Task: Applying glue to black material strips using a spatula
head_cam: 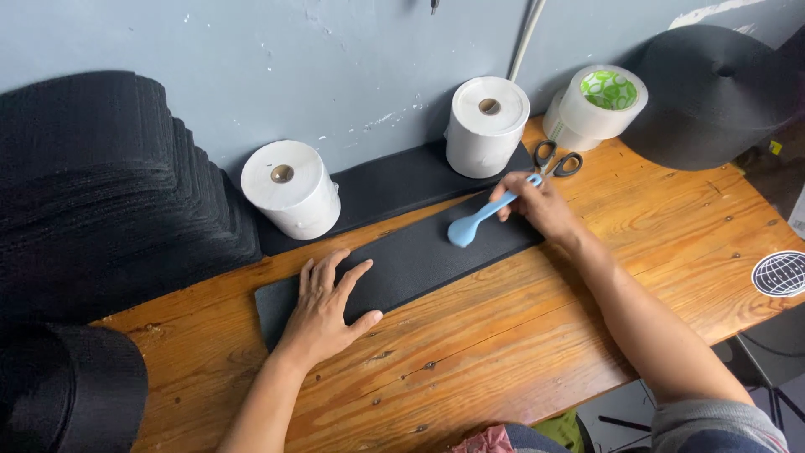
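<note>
**Blue tool pressed along a black strip**

A long black rubbery strip (402,264) lies flat on the worn wooden table (537,335), and everything else is placed around it. The left hand (323,315) rests palm down on the strip's near left end, its grip open with the fingers spread. The right hand (541,205) sits over the strip's far right end, its grip closed around the handle of a light blue plastic spoon-shaped tool (478,222) whose rounded head touches the strip's surface. Just behind the strip stand two white paper rolls (486,126), one on a second black strip. Black-handled scissors (558,158) lie beyond the right hand, beside a roll of clear tape (599,105). Left of the strip rises a tall stack of black sheets (109,184).
</note>
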